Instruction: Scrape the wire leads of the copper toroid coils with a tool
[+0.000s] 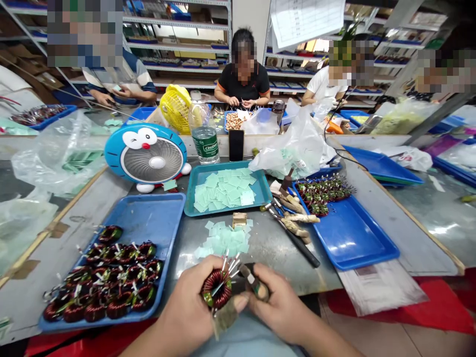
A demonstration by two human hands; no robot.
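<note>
Head view: left hand [189, 307] grips a copper toroid coil [216, 289]; right hand [278, 302] clasps a half-hidden handle [256, 283].

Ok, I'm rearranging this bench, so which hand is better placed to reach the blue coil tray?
Left, probably: the left hand is right beside the blue tray of coils, though it holds a copper-wound toroid coil. The right hand sits farther off, across that coil, gripping a small brown object.

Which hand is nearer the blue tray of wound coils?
Left. The left hand, holding a wound toroid coil, sits just right of the blue tray. The right hand is farther off, on the coil's far side from the tray.
</note>
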